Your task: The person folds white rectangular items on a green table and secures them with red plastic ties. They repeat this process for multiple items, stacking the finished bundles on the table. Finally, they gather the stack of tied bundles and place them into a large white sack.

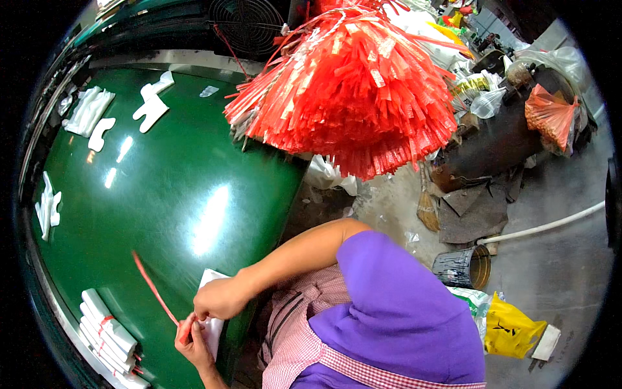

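At the near edge of the green table, a folded white bundle (213,338) lies under my hands, largely covered by them. My left hand (189,343) is closed in a pinch on a red plastic strip (153,288), whose loose end sticks up and away to the left. My right hand (223,298) is curled over the bundle, its fingertips meeting those of my left hand at the strip. The part of the strip inside my fingers is mostly hidden. To the left lies a stack of white rolled bundles (107,334) tied with red strips.
White pieces (150,107) lie on the far part of the green table (149,194). A big bunch of red strips (356,97) hangs beyond my right arm. A bucket (462,267), a yellow bag (512,329) and a broom (427,207) are on the floor at right.
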